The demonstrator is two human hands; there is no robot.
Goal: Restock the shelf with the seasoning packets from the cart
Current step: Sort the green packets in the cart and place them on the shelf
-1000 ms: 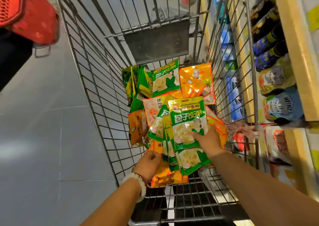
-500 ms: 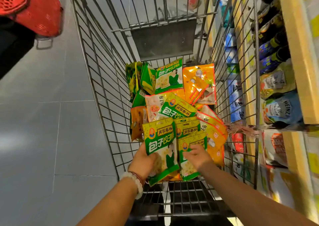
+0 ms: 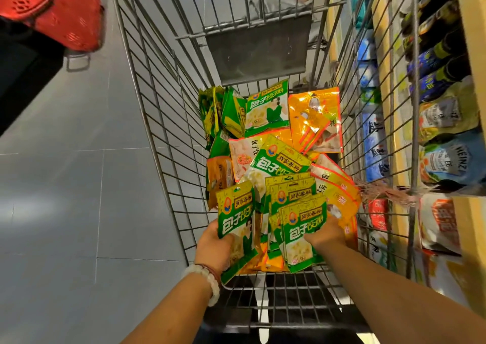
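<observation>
Both hands are down in the cart (image 3: 168,138). Left hand (image 3: 214,246) grips one green packet (image 3: 236,228) by its edge, right hand (image 3: 324,234) pinches a small stack of green packets (image 3: 302,228) just beside it. More packets (image 3: 314,119) are piled beyond both grips, shelf (image 3: 470,54) off right.

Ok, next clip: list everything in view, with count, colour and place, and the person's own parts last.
wire shopping cart: one, grey metal, centre.
green seasoning packets: many, exact count unclear, piled in the cart.
orange seasoning packets: several, in the cart's right side.
red plastic basket: one, top left.
grey tiled floor: left.
yellow store shelf: right, holding dark bottles and Heinz pouches.
white bead bracelet: one, on the left wrist.
left hand: grips one green packet.
right hand: grips a bunch of green packets.
</observation>
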